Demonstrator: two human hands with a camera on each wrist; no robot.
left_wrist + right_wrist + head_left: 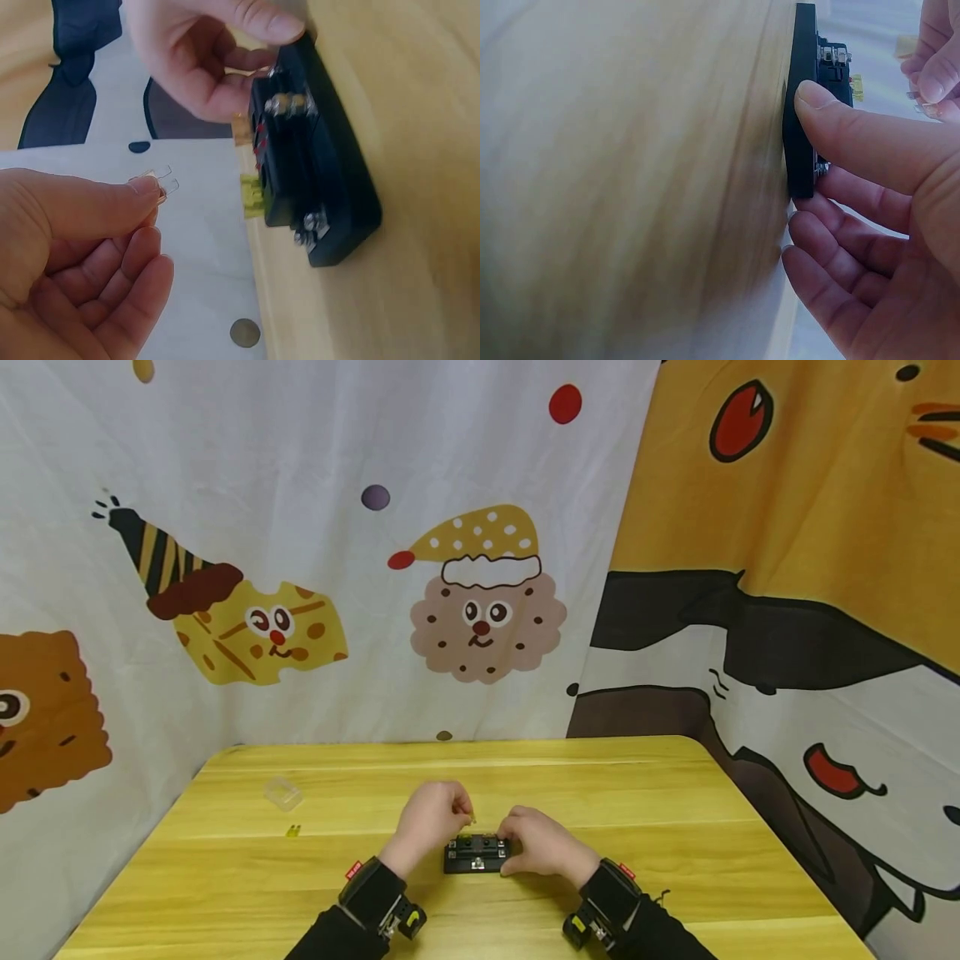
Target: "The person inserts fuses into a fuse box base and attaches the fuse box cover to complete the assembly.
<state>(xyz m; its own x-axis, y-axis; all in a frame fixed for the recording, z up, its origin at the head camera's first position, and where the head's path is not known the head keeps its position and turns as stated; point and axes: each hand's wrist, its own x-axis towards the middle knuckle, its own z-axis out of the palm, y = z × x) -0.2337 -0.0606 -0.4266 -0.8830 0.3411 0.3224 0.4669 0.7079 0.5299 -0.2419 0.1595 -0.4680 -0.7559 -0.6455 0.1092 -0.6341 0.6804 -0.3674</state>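
Observation:
A black fuse block (pixel 472 865) with metal screw terminals lies on the wooden table in front of the person. My right hand (pixel 543 843) grips its right end, with the thumb (pixel 817 105) on the base's near edge. Between thumb and fingertips, my left hand (pixel 433 818) pinches a small clear, orange-tinted blade fuse (pixel 166 184). Its two prongs point toward the block, and a gap separates them from it. A yellow blade fuse (pixel 253 198) sits in the block, and an orange one (pixel 241 129) shows near the right hand's fingers.
Some small yellow fuses (pixel 293 831) lie on the table (pixel 225 893) to the left. Behind them is a clear plastic box (pixel 282 793). A printed cloth (pixel 300 460) hangs along the table's far edge.

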